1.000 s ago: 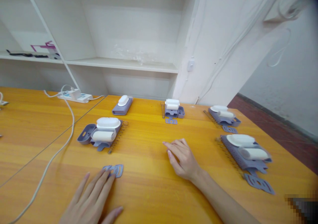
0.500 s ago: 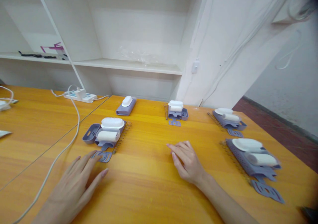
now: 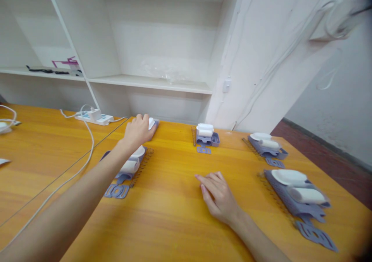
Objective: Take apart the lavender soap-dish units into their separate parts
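My left hand (image 3: pixel 137 129) reaches to the back of the table, its fingers bent over the left side of a purple box (image 3: pixel 155 129). A white oval brush-like piece (image 3: pixel 151 123) lies on that box, partly covered by the fingers. Under my left forearm sits a purple rack set with a white roll (image 3: pixel 130 166), a wire coil (image 3: pixel 142 168) and a flat cut-out purple piece (image 3: pixel 116 191). My right hand (image 3: pixel 217 194) rests on the bare tabletop with its index finger stretched out, the others loosely curled, and nothing in it.
Similar purple sets stand at the back middle (image 3: pixel 204 135), the right rear (image 3: pixel 269 145) and the right front (image 3: pixel 299 194). A white power strip (image 3: pixel 94 116) with a cable (image 3: pixel 92 145) lies at the left. White shelves (image 3: pixel 151 83) rise behind the table.
My left hand has moved forward and right, from beside the left set's flat piece to the purple box at the back. My right hand stays in place. The view has tilted slightly up.
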`<state>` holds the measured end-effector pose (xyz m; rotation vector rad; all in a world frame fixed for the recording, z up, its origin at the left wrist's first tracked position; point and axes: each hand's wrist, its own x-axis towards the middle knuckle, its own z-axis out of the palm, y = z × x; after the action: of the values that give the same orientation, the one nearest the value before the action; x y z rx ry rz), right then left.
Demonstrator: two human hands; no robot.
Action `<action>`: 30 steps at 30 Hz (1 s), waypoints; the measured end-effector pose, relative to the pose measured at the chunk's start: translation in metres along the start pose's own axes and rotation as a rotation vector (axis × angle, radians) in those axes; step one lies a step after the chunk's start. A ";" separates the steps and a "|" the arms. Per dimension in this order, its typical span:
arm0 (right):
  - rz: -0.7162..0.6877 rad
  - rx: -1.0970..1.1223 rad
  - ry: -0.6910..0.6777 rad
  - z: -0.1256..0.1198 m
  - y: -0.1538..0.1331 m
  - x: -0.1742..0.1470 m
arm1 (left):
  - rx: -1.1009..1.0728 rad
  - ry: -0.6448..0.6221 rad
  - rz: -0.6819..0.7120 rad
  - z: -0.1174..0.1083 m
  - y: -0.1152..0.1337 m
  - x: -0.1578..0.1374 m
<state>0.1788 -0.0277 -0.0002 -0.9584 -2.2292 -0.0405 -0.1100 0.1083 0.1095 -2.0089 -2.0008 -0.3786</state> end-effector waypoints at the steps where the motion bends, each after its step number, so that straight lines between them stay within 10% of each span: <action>1: 0.002 -0.004 -0.005 0.000 0.000 0.000 | -0.005 -0.051 -0.041 0.006 0.002 0.011; 12: 0.002 -0.015 -0.019 -0.002 0.002 0.001 | -0.063 -0.443 -0.224 0.054 0.017 0.055; 22: 0.005 -0.027 -0.037 0.001 0.002 0.001 | -0.071 -0.340 0.041 0.057 0.053 0.033; 30: 0.015 -0.030 0.024 0.000 0.004 0.001 | -0.097 -0.197 0.256 0.038 0.099 -0.052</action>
<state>0.1810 -0.0244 -0.0001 -0.9858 -2.2050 -0.0780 -0.0114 0.0741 0.0532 -2.4113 -1.8290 -0.2330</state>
